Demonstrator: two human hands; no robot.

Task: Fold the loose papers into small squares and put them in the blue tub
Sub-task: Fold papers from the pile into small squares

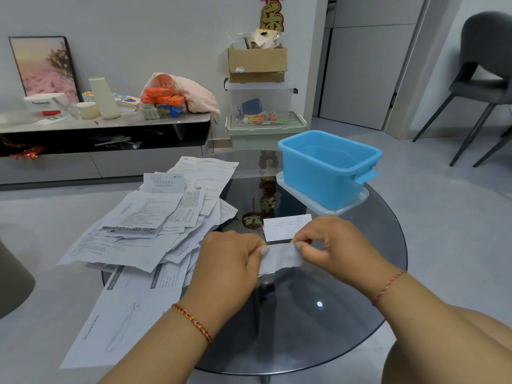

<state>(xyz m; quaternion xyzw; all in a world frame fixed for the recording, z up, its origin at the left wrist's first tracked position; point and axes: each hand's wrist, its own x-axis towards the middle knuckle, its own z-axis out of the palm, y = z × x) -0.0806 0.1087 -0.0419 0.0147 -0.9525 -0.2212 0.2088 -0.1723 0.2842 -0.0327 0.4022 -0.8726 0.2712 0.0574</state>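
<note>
Early going, imo. Left hand (231, 260) & right hand (329, 245) both pinch a small folded white paper slip (281, 259) between them. Blue plastic tub (328, 166) beyond right hand looks empty; big loose-paper pile (155, 217) left of hands unfolded.

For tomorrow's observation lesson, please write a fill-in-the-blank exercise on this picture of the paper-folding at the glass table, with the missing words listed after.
1. Both hands, the left hand and the right hand, pinch one folded ____.
2. The blue tub stands on a clear ____, on the glass table.
3. The pile of loose papers lies to the ____ of the hands.
4. Inside, the blue tub looks ____.

Missing words: paper; lid; left; empty
</note>
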